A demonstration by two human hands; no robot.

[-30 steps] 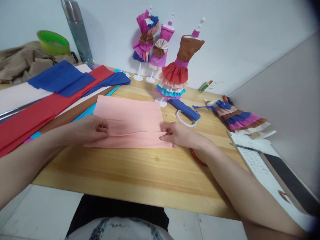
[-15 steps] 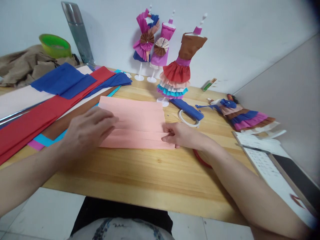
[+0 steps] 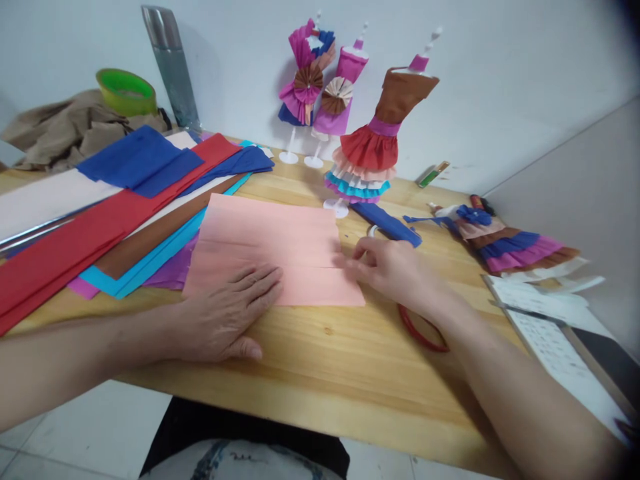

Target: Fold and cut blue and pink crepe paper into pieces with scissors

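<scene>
Near the worktop's [image 3: 325,360] front edge, your left hand [image 3: 233,312] lies on a pink sheet [image 3: 270,230]. Your right hand [image 3: 393,268] curls alongside.

Passage on tabletop [image 3: 327,360] before pink sheet [image 3: 283,233]; behind, brown-topped dress form [image 3: 377,143] as obstacle

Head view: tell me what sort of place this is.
Probably a craft corner: a pale wooden table holds a pink rectangular crepe-like sheet and a brown-topped, multicoloured ruffled dress on a white stand.
</scene>
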